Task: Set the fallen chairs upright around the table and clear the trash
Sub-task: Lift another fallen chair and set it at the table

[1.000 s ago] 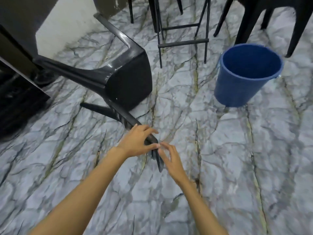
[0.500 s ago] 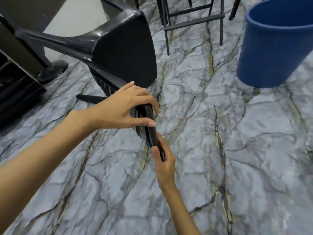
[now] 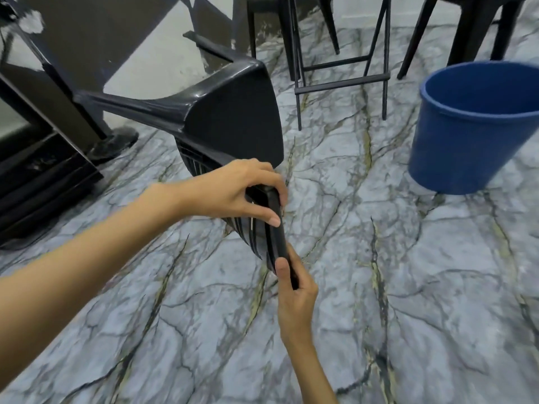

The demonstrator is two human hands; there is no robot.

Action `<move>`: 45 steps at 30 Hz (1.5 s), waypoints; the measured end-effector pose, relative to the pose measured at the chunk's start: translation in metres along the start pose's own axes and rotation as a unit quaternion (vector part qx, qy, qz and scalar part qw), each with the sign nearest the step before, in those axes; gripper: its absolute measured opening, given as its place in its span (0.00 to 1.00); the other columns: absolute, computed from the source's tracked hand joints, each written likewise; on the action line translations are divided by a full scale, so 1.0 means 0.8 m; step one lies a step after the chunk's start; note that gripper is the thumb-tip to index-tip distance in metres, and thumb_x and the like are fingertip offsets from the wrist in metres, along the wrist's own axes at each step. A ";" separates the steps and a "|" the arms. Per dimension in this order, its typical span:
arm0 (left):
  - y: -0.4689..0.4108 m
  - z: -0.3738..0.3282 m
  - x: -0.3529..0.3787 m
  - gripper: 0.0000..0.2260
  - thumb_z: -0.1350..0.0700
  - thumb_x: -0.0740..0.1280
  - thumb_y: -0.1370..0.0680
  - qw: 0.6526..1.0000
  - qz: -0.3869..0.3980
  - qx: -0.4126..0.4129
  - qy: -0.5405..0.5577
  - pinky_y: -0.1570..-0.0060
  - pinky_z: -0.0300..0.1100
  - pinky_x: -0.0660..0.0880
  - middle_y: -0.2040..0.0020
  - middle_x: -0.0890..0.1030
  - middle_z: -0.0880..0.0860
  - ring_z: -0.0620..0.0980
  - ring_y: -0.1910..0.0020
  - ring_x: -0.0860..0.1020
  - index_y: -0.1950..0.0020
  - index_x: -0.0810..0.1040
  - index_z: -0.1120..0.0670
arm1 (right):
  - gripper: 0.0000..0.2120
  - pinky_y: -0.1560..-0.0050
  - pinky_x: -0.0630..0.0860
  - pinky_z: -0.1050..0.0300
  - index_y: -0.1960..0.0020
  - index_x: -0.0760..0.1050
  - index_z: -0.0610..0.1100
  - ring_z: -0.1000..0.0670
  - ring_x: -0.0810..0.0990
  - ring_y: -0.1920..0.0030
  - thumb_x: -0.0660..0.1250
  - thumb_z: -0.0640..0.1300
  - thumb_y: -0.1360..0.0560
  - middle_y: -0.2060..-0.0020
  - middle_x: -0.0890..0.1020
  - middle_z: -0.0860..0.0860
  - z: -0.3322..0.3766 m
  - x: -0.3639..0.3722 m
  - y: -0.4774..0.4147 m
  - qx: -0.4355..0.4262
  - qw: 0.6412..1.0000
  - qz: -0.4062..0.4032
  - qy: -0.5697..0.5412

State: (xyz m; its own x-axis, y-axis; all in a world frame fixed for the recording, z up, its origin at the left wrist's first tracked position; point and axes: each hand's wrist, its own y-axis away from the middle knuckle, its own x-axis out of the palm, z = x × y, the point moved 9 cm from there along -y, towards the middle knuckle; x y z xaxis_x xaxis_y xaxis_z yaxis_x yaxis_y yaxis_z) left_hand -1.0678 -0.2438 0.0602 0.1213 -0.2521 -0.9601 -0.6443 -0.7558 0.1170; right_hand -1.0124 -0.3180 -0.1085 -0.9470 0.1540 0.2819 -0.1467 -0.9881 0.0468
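The top edge of the backrest of a fallen black plastic chair (image 3: 233,118) is grasped by both hands. The left hand (image 3: 233,193) is clenched over the upper part of that edge, fingers curled over the far side and the thumb pressed along the near face. The right hand (image 3: 294,293) is closed around the lower end of the same edge, its thumb laid up the near side. The slatted backrest is seen between the two grips. The chair is tipped over, its seat turned on edge toward the camera and its legs pointed away to the left and toward the wall; whether any part of it touches the floor cannot be told.

A marble-patterned floor (image 3: 408,287), grey-blue with dark and yellowish veins, is spread beneath everything. A blue plastic bucket (image 3: 466,126) is stood upright on it to the right, well apart from the chair, its inside not shown down to the bottom. Behind the chair, thin black metal legs with crossbars (image 3: 341,77) are stood on the floor, and thicker black plastic legs (image 3: 466,27) are seen at the upper right. A black cabinet-like base (image 3: 35,176) is set at the left, beside a wall painted dark and white (image 3: 145,53).
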 end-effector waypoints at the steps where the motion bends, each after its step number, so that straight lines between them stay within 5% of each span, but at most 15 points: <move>1: 0.002 -0.008 -0.031 0.14 0.39 0.69 0.31 1.000 -0.003 0.000 0.017 0.52 0.24 0.64 0.52 0.77 0.45 0.39 0.51 0.72 0.50 0.78 0.44 | 0.27 0.61 0.73 0.68 0.44 0.74 0.65 0.63 0.77 0.65 0.60 0.77 0.38 0.61 0.82 0.59 0.035 0.003 -0.002 -0.012 1.000 -0.003 0.012; 4: 0.017 -0.026 -0.137 0.15 0.38 0.68 0.32 0.996 -0.019 -0.018 0.080 0.51 0.28 0.68 0.51 0.78 0.45 0.42 0.49 0.75 0.50 0.78 0.44 | 0.17 0.68 0.73 0.62 0.49 0.74 0.73 0.56 0.75 0.71 0.59 0.75 0.35 0.67 0.83 0.54 0.154 0.021 -0.003 -0.037 0.998 0.003 0.052; 7: 0.037 -0.033 -0.248 0.13 0.43 0.71 0.31 0.987 -0.038 -0.049 0.149 0.52 0.32 0.71 0.51 0.80 0.46 0.44 0.49 0.78 0.50 0.79 0.46 | 0.21 0.66 0.75 0.50 0.47 0.74 0.71 0.49 0.76 0.70 0.58 0.76 0.36 0.62 0.82 0.47 0.271 0.053 -0.002 -0.043 0.995 0.008 0.089; 10: 0.059 -0.026 -0.355 0.13 0.46 0.70 0.30 0.975 -0.045 -0.074 0.205 0.50 0.28 0.71 0.47 0.80 0.43 0.39 0.47 0.78 0.48 0.79 0.49 | 0.21 0.66 0.74 0.57 0.48 0.74 0.71 0.53 0.77 0.69 0.56 0.76 0.35 0.66 0.83 0.51 0.386 0.097 -0.011 -0.053 0.986 0.012 0.157; 14: 0.088 0.011 -0.468 0.22 0.33 0.66 0.34 0.956 -0.051 -0.128 0.259 0.46 0.23 0.69 0.41 0.77 0.38 0.33 0.40 0.74 0.45 0.77 0.43 | 0.25 0.68 0.66 0.66 0.42 0.78 0.61 0.59 0.75 0.69 0.56 0.72 0.30 0.77 0.74 0.60 0.507 0.171 -0.040 -0.042 0.963 0.044 0.264; 17: 0.113 0.044 -0.527 0.29 0.26 0.63 0.39 0.952 -0.071 -0.153 0.256 0.48 0.22 0.67 0.42 0.75 0.34 0.27 0.44 0.72 0.44 0.75 0.39 | 0.25 0.64 0.70 0.65 0.40 0.78 0.59 0.59 0.77 0.65 0.57 0.69 0.29 0.68 0.81 0.58 0.560 0.233 -0.058 -0.024 0.950 0.071 0.302; 21: 0.147 0.102 -0.572 0.30 0.25 0.63 0.41 0.943 -0.084 -0.196 0.256 0.47 0.23 0.65 0.41 0.72 0.34 0.26 0.44 0.70 0.44 0.71 0.36 | 0.24 0.57 0.69 0.61 0.37 0.76 0.56 0.53 0.81 0.52 0.58 0.67 0.27 0.54 0.85 0.52 0.595 0.319 -0.073 -0.023 0.932 0.091 0.349; 24: 0.167 0.149 -0.591 0.21 0.39 0.67 0.29 0.929 -0.094 -0.222 0.281 0.40 0.35 0.67 0.35 0.70 0.41 0.40 0.37 0.70 0.38 0.71 0.42 | 0.25 0.57 0.66 0.61 0.36 0.76 0.56 0.52 0.81 0.48 0.57 0.67 0.27 0.52 0.85 0.53 0.610 0.370 -0.083 -0.038 0.919 0.089 0.383; 28: 0.179 0.201 -0.608 0.18 0.52 0.67 0.24 0.911 -0.069 -0.246 0.322 0.42 0.35 0.64 0.33 0.68 0.44 0.43 0.36 0.66 0.35 0.70 0.49 | 0.26 0.52 0.71 0.57 0.36 0.75 0.55 0.49 0.81 0.46 0.56 0.67 0.26 0.50 0.85 0.52 0.614 0.422 -0.096 -0.044 0.911 0.097 0.399; 31: 0.192 0.244 -0.620 0.17 0.53 0.68 0.25 0.889 -0.072 -0.272 0.360 0.46 0.35 0.67 0.32 0.68 0.48 0.45 0.36 0.66 0.36 0.72 0.50 | 0.25 0.45 0.74 0.53 0.35 0.74 0.53 0.48 0.80 0.45 0.57 0.66 0.25 0.48 0.84 0.51 0.620 0.462 -0.102 -0.046 0.908 0.107 0.403; 36: 0.222 0.310 -0.650 0.19 0.48 0.70 0.33 0.862 -0.092 -0.296 0.400 0.40 0.43 0.67 0.35 0.69 0.46 0.47 0.36 0.68 0.43 0.75 0.48 | 0.16 0.55 0.71 0.58 0.38 0.71 0.53 0.53 0.80 0.46 0.60 0.57 0.23 0.46 0.82 0.57 0.637 0.539 -0.113 -0.081 0.902 0.140 0.400; 42: 0.249 0.363 -0.672 0.12 0.51 0.70 0.29 0.850 -0.098 -0.286 0.432 0.46 0.39 0.68 0.42 0.71 0.42 0.48 0.39 0.70 0.46 0.75 0.46 | 0.13 0.41 0.75 0.56 0.41 0.72 0.55 0.58 0.77 0.43 0.67 0.52 0.26 0.46 0.78 0.60 0.616 0.591 -0.127 -0.006 0.918 0.263 0.296; 45: 0.258 0.386 -0.676 0.24 0.41 0.75 0.38 0.843 -0.090 -0.280 0.450 0.42 0.41 0.67 0.40 0.71 0.41 0.44 0.38 0.70 0.45 0.76 0.45 | 0.12 0.41 0.75 0.56 0.46 0.76 0.55 0.61 0.78 0.44 0.70 0.55 0.28 0.49 0.81 0.60 0.596 0.566 -0.133 0.029 0.917 0.285 0.278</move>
State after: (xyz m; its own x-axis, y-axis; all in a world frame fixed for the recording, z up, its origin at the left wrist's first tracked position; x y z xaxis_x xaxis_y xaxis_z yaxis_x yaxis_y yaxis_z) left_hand -1.4998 -0.0767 0.5254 0.8653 -0.2695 -0.4227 -0.1281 -0.9341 0.3334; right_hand -1.2894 -0.1418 0.4715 -0.8669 -0.4282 -0.2554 0.4171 -0.9035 0.0989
